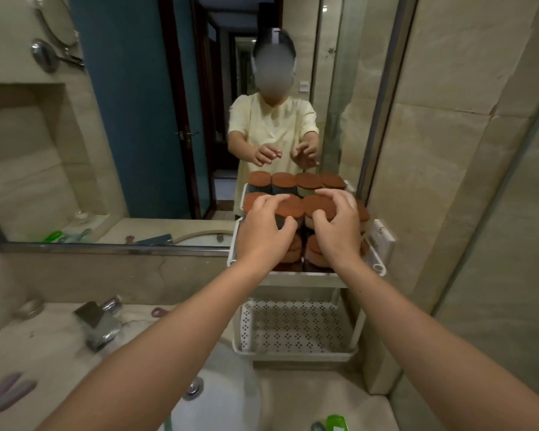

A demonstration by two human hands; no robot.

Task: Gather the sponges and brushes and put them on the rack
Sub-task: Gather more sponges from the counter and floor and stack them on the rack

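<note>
Several round sponges with brown tops fill the upper tier of a white two-tier rack (381,266) against the mirror. My left hand (263,228) curls over one sponge (290,208), with the thumb pressed on its dark side. My right hand (336,227) grips the neighbouring sponge (319,204) from above, thumb against its front. More sponges (314,250) stand below my hands in the same tier. The rack's perforated lower tier (293,331) holds nothing. Purple brush handles (8,391) lie blurred on the counter at the lower left.
A chrome faucet (98,321) stands left of the rack behind the white basin (221,399). A green object (335,424) lies at the bottom edge. A small purple ring (159,312) rests near the faucet. The mirror (137,119) reflects the person; a tiled wall is on the right.
</note>
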